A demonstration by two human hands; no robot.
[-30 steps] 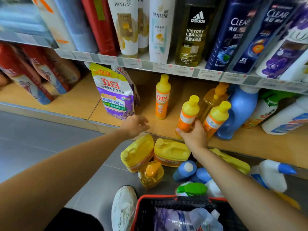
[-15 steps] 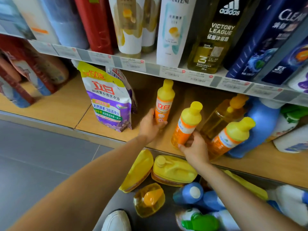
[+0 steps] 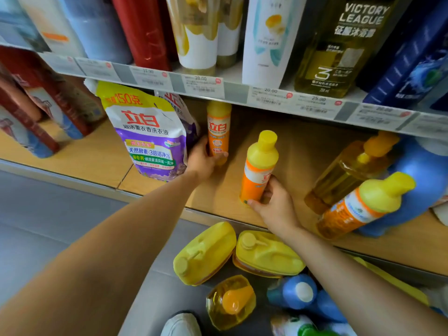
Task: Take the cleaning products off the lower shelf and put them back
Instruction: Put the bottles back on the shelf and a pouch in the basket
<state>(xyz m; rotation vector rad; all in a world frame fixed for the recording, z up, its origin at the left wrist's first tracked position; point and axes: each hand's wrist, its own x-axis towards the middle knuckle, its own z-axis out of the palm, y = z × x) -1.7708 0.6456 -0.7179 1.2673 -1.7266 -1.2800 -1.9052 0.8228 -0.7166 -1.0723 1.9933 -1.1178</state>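
While both of my hands are at the lower shelf (image 3: pixel 291 151), each has one yellow-capped orange bottle. My right hand (image 3: pixel 274 204) is clamped round the base of the nearer orange bottle (image 3: pixel 257 175), thumb under the near side and fingers curled across the label. That bottle is near the front of the wooden board, leaning slightly right; I cannot tell whether its base rests on the board. My left hand (image 3: pixel 203 161) is wrapped round the lower part of the rear orange bottle (image 3: pixel 218 132), which stands upright deeper in, its cap just under the price strip (image 3: pixel 242 90) of the shelf above.

Obstructions: a purple refill pouch (image 3: pixel 148 134) stands just left of the rear orange bottle, close against my left hand, with a second pouch behind it. Right of my right hand and apart from it, a third orange bottle (image 3: pixel 358 207) leans against a blue jug (image 3: pixel 426 180), and an amber pump bottle (image 3: pixel 344 175) leans behind it.

On the grey floor below the shelf edge, two yellow jugs (image 3: pixel 206 253) lie on their sides, one under my right forearm, with an amber floor bottle (image 3: pixel 230 301) and blue bottles (image 3: pixel 298 292) beside them
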